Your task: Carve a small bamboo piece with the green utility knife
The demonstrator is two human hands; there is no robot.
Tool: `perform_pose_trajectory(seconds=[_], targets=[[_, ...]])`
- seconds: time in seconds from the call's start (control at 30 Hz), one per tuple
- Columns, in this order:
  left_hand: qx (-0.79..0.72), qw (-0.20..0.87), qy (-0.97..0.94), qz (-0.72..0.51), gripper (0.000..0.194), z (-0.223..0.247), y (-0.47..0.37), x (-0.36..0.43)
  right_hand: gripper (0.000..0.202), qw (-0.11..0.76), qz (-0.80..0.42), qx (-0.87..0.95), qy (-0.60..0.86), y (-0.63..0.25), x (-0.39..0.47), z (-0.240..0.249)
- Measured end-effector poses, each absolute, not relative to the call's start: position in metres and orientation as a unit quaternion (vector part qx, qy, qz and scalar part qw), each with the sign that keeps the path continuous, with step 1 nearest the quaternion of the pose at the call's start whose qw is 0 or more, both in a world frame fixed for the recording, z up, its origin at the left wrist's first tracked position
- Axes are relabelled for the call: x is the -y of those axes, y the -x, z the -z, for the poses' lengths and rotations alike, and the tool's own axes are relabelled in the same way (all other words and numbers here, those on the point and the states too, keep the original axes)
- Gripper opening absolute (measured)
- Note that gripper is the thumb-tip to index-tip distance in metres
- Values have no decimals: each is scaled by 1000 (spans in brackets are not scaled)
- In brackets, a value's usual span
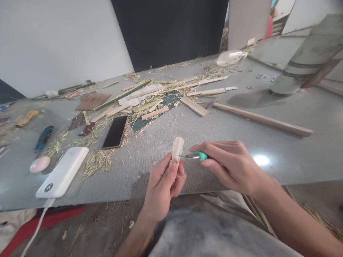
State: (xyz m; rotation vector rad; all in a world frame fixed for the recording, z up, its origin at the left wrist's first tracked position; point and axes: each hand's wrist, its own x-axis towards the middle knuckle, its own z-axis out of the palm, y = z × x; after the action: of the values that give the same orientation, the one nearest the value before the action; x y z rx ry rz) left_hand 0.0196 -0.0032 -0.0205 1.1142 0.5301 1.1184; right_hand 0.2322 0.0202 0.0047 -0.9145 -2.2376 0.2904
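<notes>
My left hand (166, 182) is closed around a short pale strip, likely bamboo (177, 147), whose rounded end points up and away from me. In my right hand (230, 162) is a carving knife (200, 156) with a teal handle, gripped between thumb and fingers. Its thin metal blade points left, and the tip meets or nearly meets the strip just above my left thumb. Most of the handle is hidden inside my right hand. Both hands are held over the front edge of the grey table (150, 153).
A phone (115, 132), a white power bank (63, 173) with a cable and a blue utility knife (44, 138) lie left. Shavings and bamboo strips (154, 113) cover the middle back. A long wooden stick (264, 119) and a large bamboo tube (300, 67) are at right.
</notes>
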Motion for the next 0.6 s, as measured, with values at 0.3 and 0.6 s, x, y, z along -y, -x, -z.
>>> perform_pose_trajectory(seconds=[0.3,0.6], targets=[[-233,680,-476,-506,35,22,-22,3,31,353,-127,869,322,-232,-22,-5],[-241,689,-415,-543,31,21,-25,0,32,349,-114,877,311,-232,-19,-3]])
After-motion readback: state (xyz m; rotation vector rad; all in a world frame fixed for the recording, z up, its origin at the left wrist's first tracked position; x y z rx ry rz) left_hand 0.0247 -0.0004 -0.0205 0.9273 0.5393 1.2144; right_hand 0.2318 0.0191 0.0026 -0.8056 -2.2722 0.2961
